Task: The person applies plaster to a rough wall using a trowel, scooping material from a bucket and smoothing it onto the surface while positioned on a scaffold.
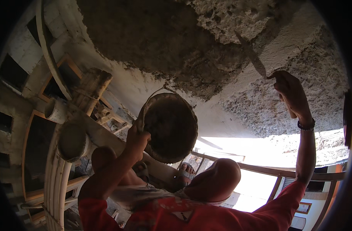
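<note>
My left hand [136, 141] grips a dark, mortar-crusted bucket [195, 125] at its left side, where the handle runs. The bucket's mouth faces me; how much lies inside is too dark to tell. Raised at the right, my right hand [291, 92] is closed around the handle of a trowel [255, 62]. Its narrow blade points up and left, close to the rough plaster surface [237, 19]. Dark, wet-looking mortar [145, 42] covers a broad patch of that surface, left of the blade. Paler, pitted areas show around and below the trowel.
On the left, a bucket [86, 144] filled with grey material stands by bamboo poles [52, 184], with a smaller white bucket [56, 110] beyond it. My bent knees and sandalled feet [186, 171] are below. A railing [256, 168] curves along the bright opening at right.
</note>
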`<state>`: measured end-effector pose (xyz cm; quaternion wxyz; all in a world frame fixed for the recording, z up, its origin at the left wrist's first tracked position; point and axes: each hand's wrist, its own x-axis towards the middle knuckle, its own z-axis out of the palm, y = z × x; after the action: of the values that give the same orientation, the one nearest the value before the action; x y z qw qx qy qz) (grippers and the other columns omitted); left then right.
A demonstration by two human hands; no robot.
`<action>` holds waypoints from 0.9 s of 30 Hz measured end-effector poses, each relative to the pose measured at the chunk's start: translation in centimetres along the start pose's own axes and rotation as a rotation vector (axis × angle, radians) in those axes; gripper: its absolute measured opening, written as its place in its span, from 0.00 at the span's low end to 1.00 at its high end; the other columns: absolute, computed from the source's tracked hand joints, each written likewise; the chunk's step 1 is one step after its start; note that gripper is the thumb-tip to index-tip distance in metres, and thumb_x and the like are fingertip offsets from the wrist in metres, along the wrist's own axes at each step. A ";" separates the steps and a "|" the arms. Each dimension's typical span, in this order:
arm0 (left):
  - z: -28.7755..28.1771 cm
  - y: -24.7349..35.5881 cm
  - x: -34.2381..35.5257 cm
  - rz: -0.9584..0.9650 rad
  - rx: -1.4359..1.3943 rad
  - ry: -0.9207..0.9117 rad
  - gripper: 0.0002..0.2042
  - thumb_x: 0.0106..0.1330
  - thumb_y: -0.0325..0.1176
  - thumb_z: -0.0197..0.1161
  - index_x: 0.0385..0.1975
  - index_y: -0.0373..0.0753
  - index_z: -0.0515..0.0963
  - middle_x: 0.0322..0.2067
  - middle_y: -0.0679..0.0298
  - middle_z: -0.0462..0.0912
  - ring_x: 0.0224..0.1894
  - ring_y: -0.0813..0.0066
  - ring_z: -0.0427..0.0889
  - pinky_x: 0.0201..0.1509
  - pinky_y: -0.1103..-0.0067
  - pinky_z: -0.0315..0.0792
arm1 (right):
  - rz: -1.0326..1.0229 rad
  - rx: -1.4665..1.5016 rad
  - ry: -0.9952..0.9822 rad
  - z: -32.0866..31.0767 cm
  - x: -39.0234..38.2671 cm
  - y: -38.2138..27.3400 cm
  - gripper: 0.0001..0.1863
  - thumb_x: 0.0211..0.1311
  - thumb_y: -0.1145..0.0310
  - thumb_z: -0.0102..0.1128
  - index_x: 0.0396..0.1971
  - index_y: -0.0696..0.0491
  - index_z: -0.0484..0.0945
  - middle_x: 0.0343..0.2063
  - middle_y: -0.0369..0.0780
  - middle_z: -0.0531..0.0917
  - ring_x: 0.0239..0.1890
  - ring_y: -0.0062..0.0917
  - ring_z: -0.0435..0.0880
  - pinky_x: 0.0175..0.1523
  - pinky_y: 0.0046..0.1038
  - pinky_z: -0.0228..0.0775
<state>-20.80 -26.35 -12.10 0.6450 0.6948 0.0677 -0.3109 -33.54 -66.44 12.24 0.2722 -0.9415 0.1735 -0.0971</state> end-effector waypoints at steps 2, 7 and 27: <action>0.5 0.4 0.1 -0.009 0.052 -0.016 0.32 0.50 0.20 0.55 0.61 0.41 0.70 0.34 0.67 0.74 0.29 0.80 0.70 0.32 0.80 0.67 | 0.215 0.023 -0.287 4.0 -1.1 -0.1 0.14 0.63 0.73 0.60 0.48 0.58 0.78 0.22 0.33 0.76 0.18 0.13 0.73 0.24 0.21 0.70; 1.6 0.2 0.4 0.113 0.010 -0.039 0.32 0.49 0.20 0.55 0.61 0.39 0.70 0.36 0.67 0.75 0.30 0.81 0.71 0.32 0.80 0.68 | -0.807 -0.624 -0.116 10.3 -1.1 7.8 0.10 0.62 0.68 0.59 0.40 0.56 0.79 0.40 0.42 0.80 0.39 0.34 0.83 0.40 0.35 0.79; 1.4 -0.1 -0.3 0.049 0.022 -0.041 0.30 0.49 0.19 0.55 0.59 0.38 0.71 0.33 0.66 0.75 0.26 0.79 0.70 0.28 0.79 0.65 | -0.656 -0.709 0.279 5.9 3.1 11.2 0.08 0.60 0.72 0.62 0.39 0.56 0.81 0.45 0.44 0.83 0.45 0.38 0.84 0.47 0.35 0.81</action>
<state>-21.56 -27.51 -11.98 0.6459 0.6968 0.0339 -0.3099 -32.18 -73.69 1.49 -0.1350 -0.9590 -0.0744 -0.2378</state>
